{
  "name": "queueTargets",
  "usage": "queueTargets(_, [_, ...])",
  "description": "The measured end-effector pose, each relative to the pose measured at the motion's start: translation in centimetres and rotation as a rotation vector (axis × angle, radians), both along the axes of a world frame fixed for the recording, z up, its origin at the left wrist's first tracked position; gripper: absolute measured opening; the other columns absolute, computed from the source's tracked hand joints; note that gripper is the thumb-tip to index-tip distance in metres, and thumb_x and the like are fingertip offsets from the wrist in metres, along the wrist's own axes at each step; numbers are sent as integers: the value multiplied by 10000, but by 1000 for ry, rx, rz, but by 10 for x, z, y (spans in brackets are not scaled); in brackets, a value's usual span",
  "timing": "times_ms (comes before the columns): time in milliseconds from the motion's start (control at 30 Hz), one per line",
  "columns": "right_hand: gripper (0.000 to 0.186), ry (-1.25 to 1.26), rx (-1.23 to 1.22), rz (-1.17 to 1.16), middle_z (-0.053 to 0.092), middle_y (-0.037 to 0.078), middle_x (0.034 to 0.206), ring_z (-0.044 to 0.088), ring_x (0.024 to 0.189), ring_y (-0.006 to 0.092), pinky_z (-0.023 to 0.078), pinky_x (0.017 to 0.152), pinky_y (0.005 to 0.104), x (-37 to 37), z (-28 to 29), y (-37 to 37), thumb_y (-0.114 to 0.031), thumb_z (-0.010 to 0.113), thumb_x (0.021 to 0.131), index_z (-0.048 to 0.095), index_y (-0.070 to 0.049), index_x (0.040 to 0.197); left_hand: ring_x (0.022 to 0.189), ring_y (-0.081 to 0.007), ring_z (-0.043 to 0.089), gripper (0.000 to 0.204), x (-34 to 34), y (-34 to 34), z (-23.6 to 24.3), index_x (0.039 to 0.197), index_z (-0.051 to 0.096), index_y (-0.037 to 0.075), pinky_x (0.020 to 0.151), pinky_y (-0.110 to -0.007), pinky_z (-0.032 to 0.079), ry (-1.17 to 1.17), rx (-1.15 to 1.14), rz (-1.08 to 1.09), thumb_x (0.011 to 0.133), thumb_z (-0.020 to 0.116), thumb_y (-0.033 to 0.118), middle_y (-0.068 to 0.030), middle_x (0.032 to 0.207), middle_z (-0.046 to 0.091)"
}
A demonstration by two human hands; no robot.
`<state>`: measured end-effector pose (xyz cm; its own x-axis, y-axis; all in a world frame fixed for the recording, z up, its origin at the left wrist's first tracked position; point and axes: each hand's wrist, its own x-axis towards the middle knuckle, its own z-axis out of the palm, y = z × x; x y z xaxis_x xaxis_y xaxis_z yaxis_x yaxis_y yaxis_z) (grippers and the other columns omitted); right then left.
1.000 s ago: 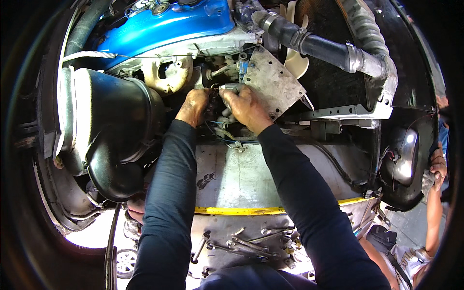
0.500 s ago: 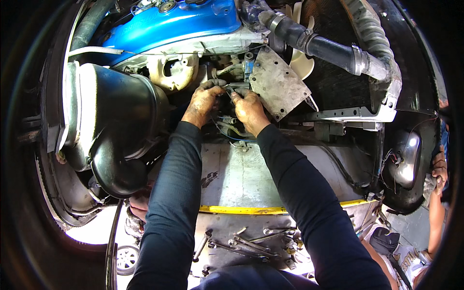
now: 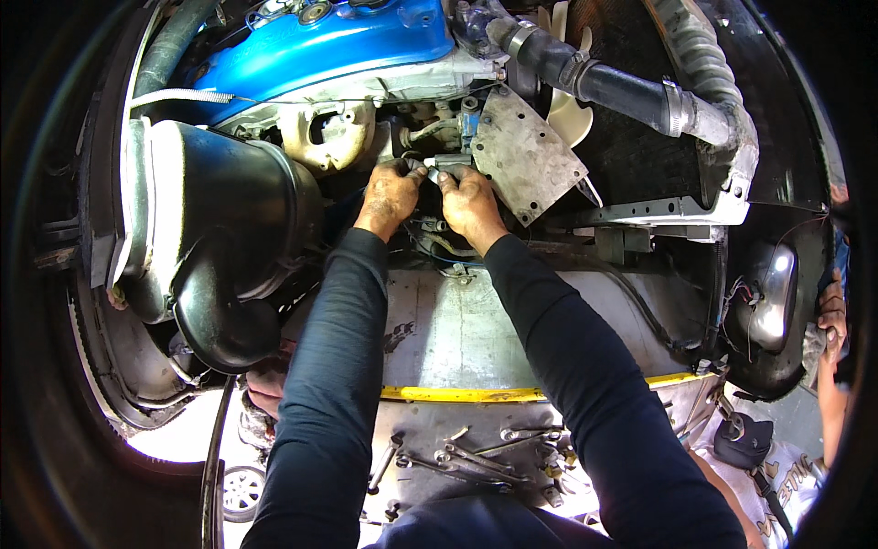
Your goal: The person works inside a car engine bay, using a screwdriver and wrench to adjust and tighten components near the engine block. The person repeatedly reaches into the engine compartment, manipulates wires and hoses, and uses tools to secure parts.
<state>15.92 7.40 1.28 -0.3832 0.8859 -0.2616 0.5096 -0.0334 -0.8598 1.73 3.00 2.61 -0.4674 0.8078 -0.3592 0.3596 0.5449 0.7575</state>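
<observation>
Both hands are inside an engine bay, below a blue valve cover (image 3: pixel 338 46). My left hand (image 3: pixel 391 194) is closed, its thumb and fingers pinched together at the end of a small pale metal piece. Close beside it my right hand (image 3: pixel 470 203) is closed too, thumb forward, against a short grey metal cylinder (image 3: pixel 454 160). Exactly what the fingertips grip is hidden. Right of the hands is a flat grey metal plate with holes (image 3: pixel 530 156); left of them, a cast exhaust port (image 3: pixel 327 135). Thin hoses and wires (image 3: pixel 444 243) run below my hands.
A large black air-cleaner canister (image 3: pixel 229 201) stands left. A clamped black radiator hose (image 3: pixel 622 91) crosses at upper right, near a pale fan blade (image 3: pixel 569 123). Several wrenches (image 3: pixel 476 462) lie near my body, below the yellow edge strip (image 3: pixel 476 395). Another person's hand (image 3: pixel 832 316) is far right.
My hands have shifted slightly left and apart, and more of the grey cylinder between them shows. The person at lower right has moved a little.
</observation>
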Motion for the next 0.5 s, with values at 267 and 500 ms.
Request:
queueTargets(267, [426, -98, 78, 120, 630, 340, 1135, 602, 1108, 464, 473, 958, 484, 6, -4, 3, -300, 496, 1014, 586, 92, 1156, 987, -333, 668, 429, -3, 0, -4, 1164, 656, -47, 881, -373, 496, -59, -1, 22, 930, 663, 313, -233, 1079, 706])
queueTargets(500, [416, -182, 39, 106, 639, 325, 1116, 605, 1086, 468, 474, 949, 493, -1, 0, 3, -307, 472, 1016, 583, 72, 1145, 966, -243, 660, 416, -11, -4, -6, 1160, 663, -36, 853, -341, 496, -150, 54, -59, 888, 706, 276, -187, 1094, 712])
